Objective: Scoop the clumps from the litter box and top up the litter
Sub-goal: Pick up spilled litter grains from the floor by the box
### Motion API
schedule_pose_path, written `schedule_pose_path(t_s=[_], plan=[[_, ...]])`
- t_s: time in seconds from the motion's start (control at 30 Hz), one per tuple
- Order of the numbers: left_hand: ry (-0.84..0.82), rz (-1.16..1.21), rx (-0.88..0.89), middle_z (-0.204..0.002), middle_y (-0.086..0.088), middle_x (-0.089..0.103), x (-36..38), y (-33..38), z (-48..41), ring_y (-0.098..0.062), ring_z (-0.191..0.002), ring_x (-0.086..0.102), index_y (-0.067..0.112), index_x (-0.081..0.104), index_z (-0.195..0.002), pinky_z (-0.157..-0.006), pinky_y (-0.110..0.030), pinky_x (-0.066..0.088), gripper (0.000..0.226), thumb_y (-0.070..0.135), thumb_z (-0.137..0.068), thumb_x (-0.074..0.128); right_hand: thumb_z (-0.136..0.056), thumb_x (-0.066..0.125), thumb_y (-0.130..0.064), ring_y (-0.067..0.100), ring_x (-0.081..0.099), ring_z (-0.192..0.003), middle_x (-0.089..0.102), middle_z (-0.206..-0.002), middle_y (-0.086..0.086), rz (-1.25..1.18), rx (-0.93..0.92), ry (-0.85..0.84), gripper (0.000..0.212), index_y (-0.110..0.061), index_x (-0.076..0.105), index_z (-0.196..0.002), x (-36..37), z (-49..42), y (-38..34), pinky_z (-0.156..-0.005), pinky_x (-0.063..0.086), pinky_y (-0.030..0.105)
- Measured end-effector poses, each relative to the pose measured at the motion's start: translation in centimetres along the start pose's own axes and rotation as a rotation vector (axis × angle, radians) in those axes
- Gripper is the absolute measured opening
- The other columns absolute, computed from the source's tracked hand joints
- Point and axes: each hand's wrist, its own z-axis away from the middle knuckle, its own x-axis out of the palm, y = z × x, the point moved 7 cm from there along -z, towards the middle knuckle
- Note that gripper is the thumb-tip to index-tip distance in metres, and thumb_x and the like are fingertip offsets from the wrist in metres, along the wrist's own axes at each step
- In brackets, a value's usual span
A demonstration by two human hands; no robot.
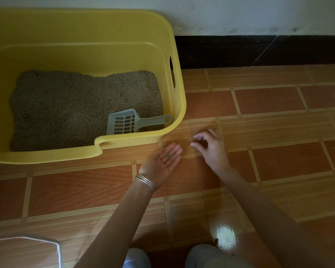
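the litter (70, 111) lies level in the yellow box (179, 105) with no clump showing, and the scoop (128, 121) rests in the near right corner, untouched; this looks like tidying strays, with topping up perhaps left. left hand (161, 165) lies flat, palm up, cradling a few grains (169, 156) just above the floor (259, 151). right hand (211, 146) hovers beside it, grip narrow in a pinch; whether it holds a grain i cannot tell.

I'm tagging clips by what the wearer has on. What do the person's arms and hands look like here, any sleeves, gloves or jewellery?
Both forearms are bare: no sleeves reach into view and there are no gloves. The left hand has a stack of thin silver-coloured bangles at the wrist. The right hand and its wrist carry nothing visible: no watch, no bracelet. No rings can be made out on either hand.
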Motion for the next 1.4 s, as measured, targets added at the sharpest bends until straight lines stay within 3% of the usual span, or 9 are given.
schedule_pose_path(t_s=[0.13, 0.33, 0.5, 0.57, 0.67, 0.87, 1.1, 1.33, 1.4], plan=[[0.004, 0.007, -0.001, -0.118, -0.02, 0.062, -0.1, 0.0, 0.0, -0.028, -0.11, 0.059, -0.005, 0.057, -0.115, -0.094, -0.036, 0.044, 0.035, 0.015, -0.097, 0.035, -0.075, 0.061, -0.046, 0.021, 0.055, -0.081, 0.06, -0.082, -0.001, 0.01, -0.003, 0.001, 0.03, -0.017, 0.07, -0.08, 0.0, -0.1, 0.2, -0.072, 0.044, 0.033], [0.007, 0.01, 0.0, -0.118, -0.02, 0.062, 0.0, -0.1, -0.2, -0.029, -0.109, 0.059, -0.005, 0.057, -0.115, -0.094, -0.037, 0.044, 0.035, 0.015, -0.097, 0.035, -0.076, 0.069, -0.034, 0.021, 0.054, -0.082, 0.061, -0.082, 0.0, 0.068, -0.023, 0.002, 0.02, -0.014, 0.069, -0.078, 0.0, 0.0, -0.4, -0.071, 0.047, 0.038], [0.02, -0.035, -0.025, -0.11, -0.02, 0.065, 0.6, -1.0, -0.5, -0.029, -0.106, 0.059, -0.005, 0.059, -0.11, -0.096, -0.037, 0.043, 0.034, 0.015, -0.097, 0.035, -0.076, 0.065, -0.039, 0.006, 0.049, -0.086, 0.059, -0.082, -0.01, -0.222, -0.071, -0.018, 0.024, -0.016, 0.072, -0.079, -1.4, -0.2, -3.4, -0.085, 0.035, 0.02], [0.023, -0.032, -0.032, -0.102, -0.02, 0.067, 1.0, -1.4, -0.6, -0.029, -0.103, 0.06, -0.005, 0.06, -0.105, -0.094, -0.038, 0.043, 0.033, 0.014, -0.097, 0.035, -0.074, 0.068, -0.036, -0.002, 0.047, -0.09, 0.06, -0.085, -0.01, -0.265, -0.105, -0.057, 0.022, -0.017, 0.074, -0.084, -1.8, 0.0, -4.2, -0.088, 0.035, 0.02], [-0.001, -0.005, -0.038, -0.113, -0.02, 0.064, 1.3, -1.3, -0.6, -0.029, -0.107, 0.059, -0.005, 0.058, -0.112, -0.095, -0.037, 0.043, 0.035, 0.015, -0.097, 0.033, -0.074, 0.072, -0.026, 0.012, 0.053, -0.096, 0.062, -0.091, -0.004, -0.293, 0.005, -0.051, 0.023, -0.019, 0.072, -0.095, -2.6, -0.1, -2.0, -0.087, 0.041, 0.026], [-0.01, 0.036, -0.02, -0.119, -0.02, 0.062, 0.3, -0.2, -0.5, -0.029, -0.109, 0.058, -0.005, 0.058, -0.114, -0.095, -0.037, 0.043, 0.036, 0.015, -0.097, 0.033, -0.073, 0.075, -0.019, 0.012, 0.052, -0.095, 0.068, -0.093, 0.006, -0.124, 0.186, -0.087, 0.022, -0.014, 0.073, -0.094, -2.1, 0.1, 2.1, -0.082, 0.026, -0.003], [0.004, 0.025, -0.014, -0.119, -0.02, 0.062, -0.2, -0.2, -0.4, -0.029, -0.109, 0.058, -0.005, 0.057, -0.114, -0.097, -0.037, 0.042, 0.035, 0.015, -0.097, 0.033, -0.069, 0.078, -0.021, 0.013, 0.056, -0.08, 0.062, -0.081, -0.003, -0.068, 0.079, -0.044, 0.014, -0.015, 0.074, -0.081, -1.3, -0.4, 1.1, -0.082, 0.043, 0.031], [0.008, 0.021, -0.015, -0.119, -0.02, 0.062, -0.2, -0.3, -0.4, -0.029, -0.109, 0.058, -0.005, 0.056, -0.115, -0.094, -0.037, 0.044, 0.036, 0.015, -0.098, 0.033, -0.079, 0.071, -0.021, 0.018, 0.053, -0.081, 0.062, -0.078, -0.002, 0.172, -0.077, -0.052, 0.005, -0.016, 0.069, -0.079, -1.2, -0.2, -0.8, -0.074, 0.041, 0.032], [0.01, -0.008, -0.017, -0.119, -0.02, 0.061, -0.1, -0.4, -0.4, -0.029, -0.11, 0.058, -0.005, 0.056, -0.117, -0.094, -0.037, 0.044, 0.036, 0.016, -0.098, 0.033, -0.08, 0.069, -0.021, 0.015, 0.052, -0.082, 0.06, -0.079, -0.006, 0.083, -0.095, -0.05, 0.005, -0.016, 0.069, -0.081, -1.4, -0.1, -2.0, -0.074, 0.04, 0.029]])
